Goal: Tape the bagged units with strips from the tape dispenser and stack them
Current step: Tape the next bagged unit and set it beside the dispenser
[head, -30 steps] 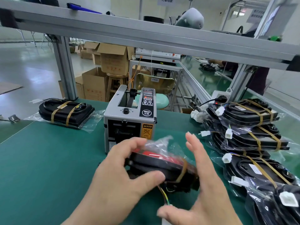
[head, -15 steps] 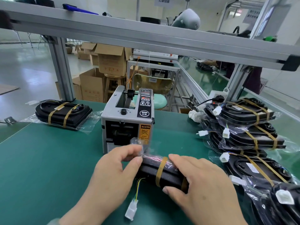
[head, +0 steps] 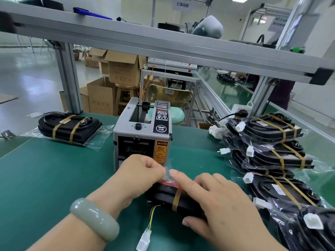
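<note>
Grip of left hand (head: 143, 171) pinches bag flap (head: 168, 171); right hand (head: 223, 205) spread flat, index pressing bagged unit (head: 163, 196).

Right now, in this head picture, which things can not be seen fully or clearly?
All in the head view:
1. Tape dispenser, lower front: the left hand covers it, so a waiting strip cannot be confirmed.
2. Bagged unit: its right part lies under the right hand.
3. Stack of taped units: cut off by the right and bottom edges.
4. Caution label: the small print is too small to read.
</note>
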A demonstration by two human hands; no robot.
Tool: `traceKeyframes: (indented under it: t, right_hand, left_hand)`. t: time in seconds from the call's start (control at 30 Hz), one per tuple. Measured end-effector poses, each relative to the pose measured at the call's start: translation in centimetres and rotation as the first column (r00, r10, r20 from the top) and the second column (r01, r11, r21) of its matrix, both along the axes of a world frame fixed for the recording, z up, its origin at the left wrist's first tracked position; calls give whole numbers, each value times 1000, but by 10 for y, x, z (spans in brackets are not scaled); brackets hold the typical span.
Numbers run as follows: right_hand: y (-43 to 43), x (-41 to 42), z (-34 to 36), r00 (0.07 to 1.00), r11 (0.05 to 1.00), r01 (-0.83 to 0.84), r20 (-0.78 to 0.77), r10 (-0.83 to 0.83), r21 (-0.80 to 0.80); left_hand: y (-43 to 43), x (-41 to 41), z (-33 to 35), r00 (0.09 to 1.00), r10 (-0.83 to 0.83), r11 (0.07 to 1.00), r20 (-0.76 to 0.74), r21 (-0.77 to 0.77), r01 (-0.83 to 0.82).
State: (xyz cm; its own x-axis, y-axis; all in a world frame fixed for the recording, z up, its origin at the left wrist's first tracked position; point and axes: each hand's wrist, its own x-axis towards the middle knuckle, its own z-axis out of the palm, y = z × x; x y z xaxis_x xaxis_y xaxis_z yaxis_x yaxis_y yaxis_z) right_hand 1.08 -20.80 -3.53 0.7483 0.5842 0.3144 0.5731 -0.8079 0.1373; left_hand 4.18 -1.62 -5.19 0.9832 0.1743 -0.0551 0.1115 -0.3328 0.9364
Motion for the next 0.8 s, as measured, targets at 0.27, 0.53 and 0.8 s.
traceKeyframes:
  t: [0.27,0.53,0.8]
  right_hand:
    - [1,-2,0,1000,1000,-6,-30,6,1]
    - [2,-5,-1,999,1000,9,-35,-9,18]
    - [2,-7,-4,1000,1000,1,-22,-1,29]
  left_hand:
    - [18,-7,-6,972,235,932,-30,-276,-234]
    - [34,7,-2,913,303,752,-274,-520,-405]
    - [28,21,3,881,393,698,-263,-538,-472]
